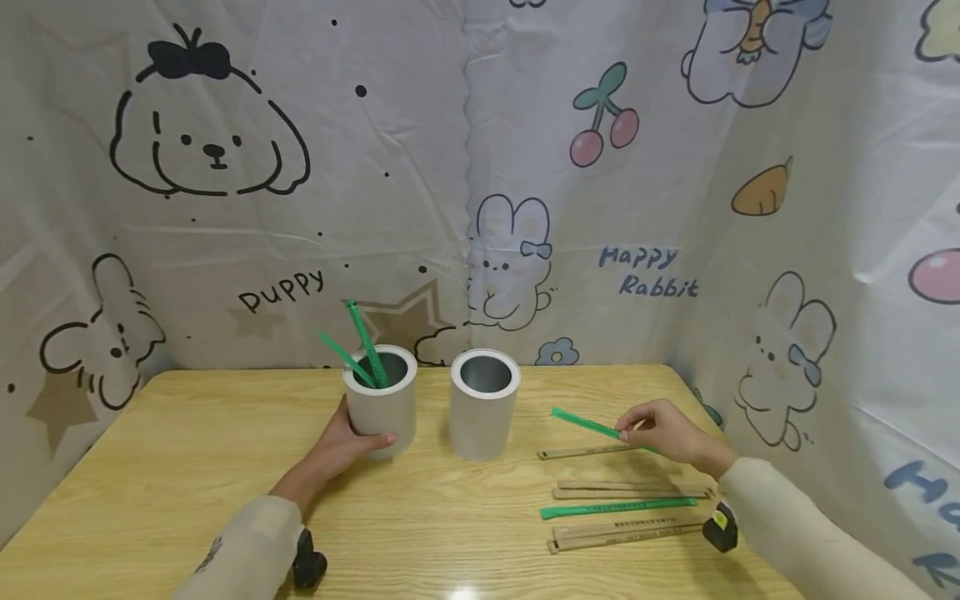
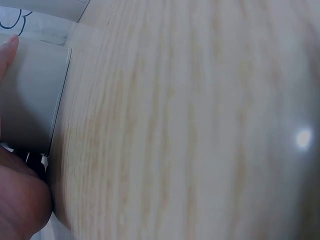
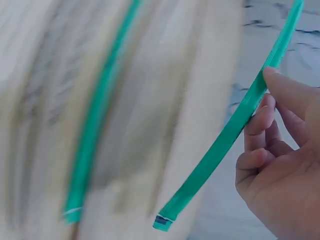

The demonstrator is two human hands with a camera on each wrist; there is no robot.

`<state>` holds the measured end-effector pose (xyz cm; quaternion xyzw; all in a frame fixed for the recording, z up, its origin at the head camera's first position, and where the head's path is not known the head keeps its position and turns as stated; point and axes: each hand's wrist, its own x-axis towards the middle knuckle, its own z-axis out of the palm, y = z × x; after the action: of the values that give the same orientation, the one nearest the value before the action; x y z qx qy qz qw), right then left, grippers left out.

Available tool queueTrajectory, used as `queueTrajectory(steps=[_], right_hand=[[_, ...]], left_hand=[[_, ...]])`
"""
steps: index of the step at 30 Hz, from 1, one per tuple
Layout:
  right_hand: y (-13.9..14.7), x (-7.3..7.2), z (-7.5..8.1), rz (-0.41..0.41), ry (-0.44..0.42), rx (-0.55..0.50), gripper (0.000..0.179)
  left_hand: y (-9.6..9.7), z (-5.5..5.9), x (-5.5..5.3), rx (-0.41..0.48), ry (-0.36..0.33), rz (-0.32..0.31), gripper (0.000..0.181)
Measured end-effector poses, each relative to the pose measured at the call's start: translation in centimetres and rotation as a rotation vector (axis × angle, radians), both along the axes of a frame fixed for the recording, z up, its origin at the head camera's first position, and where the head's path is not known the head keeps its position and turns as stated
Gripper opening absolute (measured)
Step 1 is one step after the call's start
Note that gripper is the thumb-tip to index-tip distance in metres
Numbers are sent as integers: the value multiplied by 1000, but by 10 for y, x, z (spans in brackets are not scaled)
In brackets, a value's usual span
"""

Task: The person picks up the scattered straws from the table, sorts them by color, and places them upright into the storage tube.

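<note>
My left hand (image 1: 341, 446) grips a pale grey cylindrical cup (image 1: 382, 421) around its left side, thumb across the front. Two slim green wrapped sticks (image 1: 363, 343) lean inside that cup and poke out over its white rim. A matching cup (image 1: 482, 425) with a metallic inside stands just to its right. Over at the right, my right hand (image 1: 667, 429) pinches another green wrapped stick (image 3: 215, 150) between thumb and fingers, above the table. In the left wrist view, the gripped cup (image 2: 30, 100) shows only partly, at the left edge.
Beneath the right forearm, several brown wrapped sticks (image 1: 630, 490) and one green wrapped stick (image 1: 618, 508) lie roughly parallel on the wooden table (image 1: 420, 533). A printed cloth (image 1: 412, 167) hangs close behind the table's back edge and along its sides.
</note>
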<state>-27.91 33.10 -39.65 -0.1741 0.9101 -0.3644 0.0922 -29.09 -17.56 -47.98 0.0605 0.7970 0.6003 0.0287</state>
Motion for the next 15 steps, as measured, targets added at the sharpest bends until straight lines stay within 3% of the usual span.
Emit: queueTrajectory(steps=[4, 8, 12, 15], right_hand=[[-18, -1, 30, -65, -44, -65, 29], [-44, -3, 56, -79, -50, -199, 33], [-82, -10, 81, -70, -92, -479, 12], [-118, -15, 99, -53, -149, -757, 22]], left_hand=[[0, 0, -1, -1, 0, 8, 105], [0, -2, -2, 3, 4, 1, 104], [0, -3, -2, 17, 3, -6, 105], [-1, -2, -2, 17, 4, -4, 105]])
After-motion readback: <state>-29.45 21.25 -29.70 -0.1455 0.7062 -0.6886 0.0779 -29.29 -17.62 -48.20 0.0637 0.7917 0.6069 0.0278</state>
